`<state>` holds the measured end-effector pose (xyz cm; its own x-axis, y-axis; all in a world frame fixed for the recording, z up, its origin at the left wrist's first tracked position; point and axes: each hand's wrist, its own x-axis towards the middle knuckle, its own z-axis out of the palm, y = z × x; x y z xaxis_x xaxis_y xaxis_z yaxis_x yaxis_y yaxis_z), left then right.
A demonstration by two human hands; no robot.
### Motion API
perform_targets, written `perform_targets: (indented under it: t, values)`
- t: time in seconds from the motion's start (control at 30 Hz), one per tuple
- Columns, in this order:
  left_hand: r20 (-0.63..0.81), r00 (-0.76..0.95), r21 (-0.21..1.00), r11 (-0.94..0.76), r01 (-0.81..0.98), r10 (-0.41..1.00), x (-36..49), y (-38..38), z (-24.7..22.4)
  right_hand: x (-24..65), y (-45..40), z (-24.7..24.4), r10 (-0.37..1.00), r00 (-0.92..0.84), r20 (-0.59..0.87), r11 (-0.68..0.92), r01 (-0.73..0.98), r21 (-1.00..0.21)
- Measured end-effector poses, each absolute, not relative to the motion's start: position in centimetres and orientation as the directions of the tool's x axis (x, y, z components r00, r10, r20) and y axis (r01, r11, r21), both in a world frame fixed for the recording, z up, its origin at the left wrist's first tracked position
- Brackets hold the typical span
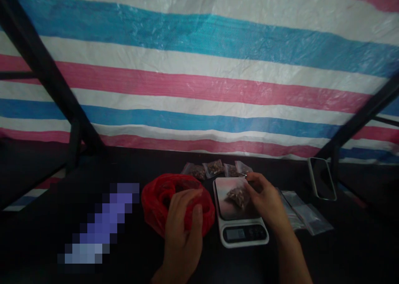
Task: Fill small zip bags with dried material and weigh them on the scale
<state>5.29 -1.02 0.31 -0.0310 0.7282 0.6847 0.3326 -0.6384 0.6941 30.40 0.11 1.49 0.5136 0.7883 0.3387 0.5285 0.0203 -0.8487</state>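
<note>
A white digital kitchen scale [245, 235] with a metal top stands in front of me. On its plate lies a small clear plastic bag [237, 196] of brown dried bits. My right hand [264, 201] reaches over the plate's right side, its thumb by the bag's edge. Its fingers are closed on a thin metal tool [242, 175] that looks like tweezers; only the tip shows. To the left sits a red plastic bag [156, 192], open at the top, its contents hidden. My left hand [183, 230] is at the bag's front right, fingers curved and thumb apart, with nothing visible in it.
Several filled small bags [213, 167] lie behind the scale. Flat clear bags [307, 213] lie to the right, near a phone [322, 179] leaning by a dark post. A blurred-out purple object [106, 217] is on the left of the black table [131, 163]. Striped sheeting [199, 84] hangs behind.
</note>
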Motion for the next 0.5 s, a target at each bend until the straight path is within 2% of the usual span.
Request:
perform_targets:
  t: [0.13, 0.33, 0.5]
  values:
    - [0.719, -0.053, 0.657, -0.653, 0.377, 0.693, 4.8, -1.1, 0.5, 31.4, -0.2, 1.6, 0.694, 0.602, 0.395, 0.03, 0.524, -0.851]
    - [0.76, -0.052, 0.606, -0.678, 0.415, 0.647, 4.0, -1.4, 0.3, 33.3, -1.3, 1.5, 0.45, 0.814, 0.367, -0.002, 0.412, -0.911]
    - [0.773, -0.064, 0.597, -0.69, 0.41, 0.631, 4.1, -1.5, 0.4, 33.5, -1.3, 1.1, 0.428, 0.846, 0.317, 0.021, 0.341, -0.94]
